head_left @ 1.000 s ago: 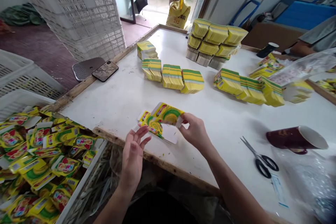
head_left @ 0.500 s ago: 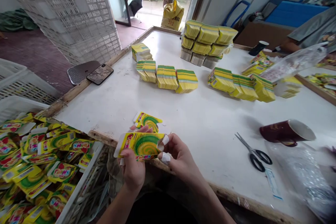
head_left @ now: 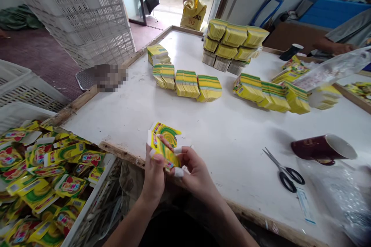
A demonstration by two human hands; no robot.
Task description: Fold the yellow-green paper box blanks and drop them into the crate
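Note:
Both hands hold a small yellow and green printed carton [head_left: 162,149] above the table's front edge. My left hand [head_left: 155,173] is closed round its left end, thumb on the near face, where a white flap sticks up. At the other end, the fingers of my right hand [head_left: 194,170] pinch the carton; white wraps cover some of its fingertips. The carton stands tilted, and its lower right end is partly hidden by the fingers. Another flat yellow carton [head_left: 171,130] lies on the table just behind it.
A white crate [head_left: 87,210] heaped with yellow cartons stands at the left. Bundled carton rows [head_left: 187,84] and a stack [head_left: 228,40] lie farther back on the table [head_left: 232,135]. Scissors [head_left: 285,173], a tipped dark mug [head_left: 319,148] and clear plastic [head_left: 333,197] lie right. A person's hand [head_left: 342,48] shows far right.
The carton has turned from lying broadside to a steeper slant, its right end swung down and toward me. My right hand has shifted slightly left and down with it.

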